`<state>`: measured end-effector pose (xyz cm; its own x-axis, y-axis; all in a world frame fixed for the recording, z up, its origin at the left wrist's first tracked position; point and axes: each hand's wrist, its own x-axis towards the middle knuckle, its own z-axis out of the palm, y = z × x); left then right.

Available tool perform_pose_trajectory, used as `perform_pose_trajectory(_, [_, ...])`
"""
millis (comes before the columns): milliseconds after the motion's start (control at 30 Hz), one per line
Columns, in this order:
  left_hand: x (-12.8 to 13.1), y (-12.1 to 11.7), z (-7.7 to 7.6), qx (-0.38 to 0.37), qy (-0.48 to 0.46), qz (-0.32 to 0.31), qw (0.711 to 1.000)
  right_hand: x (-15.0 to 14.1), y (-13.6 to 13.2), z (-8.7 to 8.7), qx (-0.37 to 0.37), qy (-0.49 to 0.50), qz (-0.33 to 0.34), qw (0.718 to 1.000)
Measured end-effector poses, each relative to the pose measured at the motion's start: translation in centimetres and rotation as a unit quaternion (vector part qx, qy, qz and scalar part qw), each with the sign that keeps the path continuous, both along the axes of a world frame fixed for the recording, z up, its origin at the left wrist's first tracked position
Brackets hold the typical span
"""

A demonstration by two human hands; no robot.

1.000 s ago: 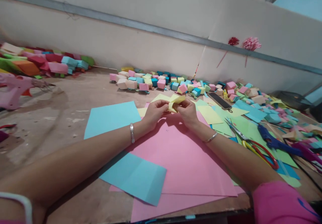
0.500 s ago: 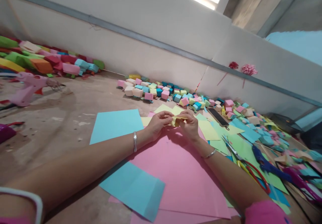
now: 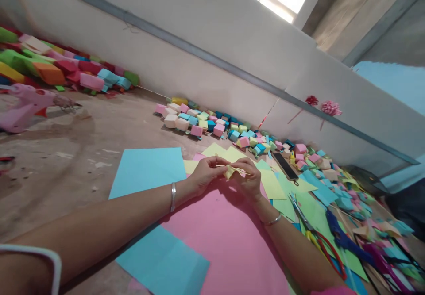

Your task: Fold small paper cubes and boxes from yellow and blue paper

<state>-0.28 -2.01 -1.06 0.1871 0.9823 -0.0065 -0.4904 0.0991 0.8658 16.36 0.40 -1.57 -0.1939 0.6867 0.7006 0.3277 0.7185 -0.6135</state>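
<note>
With my left fingers and right fingers pinched nearly closed on yellow paper, I am seemingly folding it, next needing steady pressure.

A small folded yellow paper is pinched between the fingers.

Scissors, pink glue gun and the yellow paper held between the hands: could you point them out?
Scissors [image 3: 311,229], head view: where blades meet handles.
Pink glue gun [image 3: 27,102], head view: its body.
Held yellow paper [image 3: 229,172], head view: its uncovered middle.
</note>
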Motion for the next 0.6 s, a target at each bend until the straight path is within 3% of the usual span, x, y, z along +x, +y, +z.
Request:
perform_pose_trajectory(300, [0.0,0.2,-0.2,-0.019,-0.025,-0.033,0.999,0.1,0.1,0.1,0.007,-0.034,0.009,0.999])
perform_pose_trajectory(600, [-0.8,1.1,0.5,-0.078,-0.066,-0.08,0.992,-1.3,-0.8,2.4,0.018,-0.017,-0.026,0.999])
